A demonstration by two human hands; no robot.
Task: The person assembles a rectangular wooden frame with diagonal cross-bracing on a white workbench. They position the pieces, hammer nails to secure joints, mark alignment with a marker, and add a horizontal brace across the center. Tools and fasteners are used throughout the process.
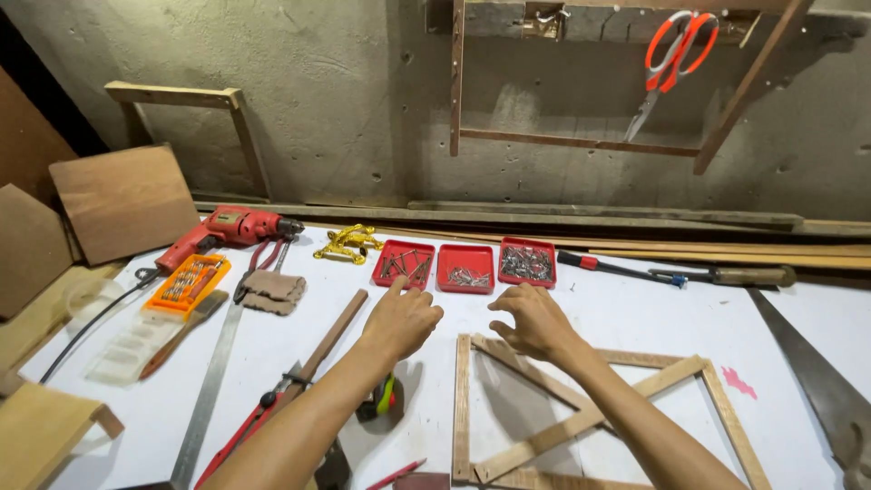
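**A:** Head view, looking down at a white table (635,313). What are the hands doing?

**B:** The left hand (399,319) reaches forward with the index finger stretched out and the other fingers curled under. Its fingertip is at the near edge of the left red tray (405,263), which holds nails. It grips nothing.

**A:** And the right hand?

**B:** The right hand (535,319) hovers half open, fingers bent and spread, just short of the middle red tray (465,269) and the right red tray (527,262). It is empty as well. Whether it touches the table I cannot tell.

**A:** What is in those two trays?

**B:** Small metal fasteners; too small to say which kind. The three trays stand in a row, side by side, towards the back of the table.

**A:** What is under the right arm?

**B:** A wooden frame (463,399) made of thin strips, lying flat, with slanted strips crossing it. The right forearm passes over it.

**A:** Anything else nearby?

**B:** By the left forearm lie a tape measure (386,397), a wooden stick (334,334) and a long steel ruler (210,386). Further left there is a red drill (231,229) and an orange box of bits (188,284). A handsaw (817,377) lies at the right edge, and orange-handled scissors (671,59) hang on the wall.
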